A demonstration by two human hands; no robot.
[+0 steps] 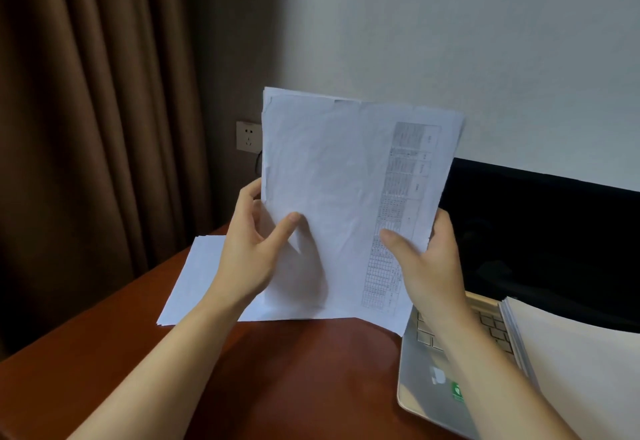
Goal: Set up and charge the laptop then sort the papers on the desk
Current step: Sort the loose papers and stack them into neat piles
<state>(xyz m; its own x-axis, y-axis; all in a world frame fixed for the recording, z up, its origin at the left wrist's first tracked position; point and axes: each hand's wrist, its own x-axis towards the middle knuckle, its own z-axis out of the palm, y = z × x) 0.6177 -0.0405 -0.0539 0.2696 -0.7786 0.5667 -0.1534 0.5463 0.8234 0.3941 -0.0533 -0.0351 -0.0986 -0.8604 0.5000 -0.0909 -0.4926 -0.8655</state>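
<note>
Left hand pinches the left edge of a sheaf, thumb on its face; right hand grasps the right edge, thumb likewise in front. Sheaf is held upright, just left of the open laptop. A pile lies flat on the desk, farther left of the laptop; a stack rests on its right half.

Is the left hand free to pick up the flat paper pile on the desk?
Probably not yet: the left hand grips the upright sheets along with the right hand. The paper pile lies bare beside its wrist, so letting go should suffice.
</note>
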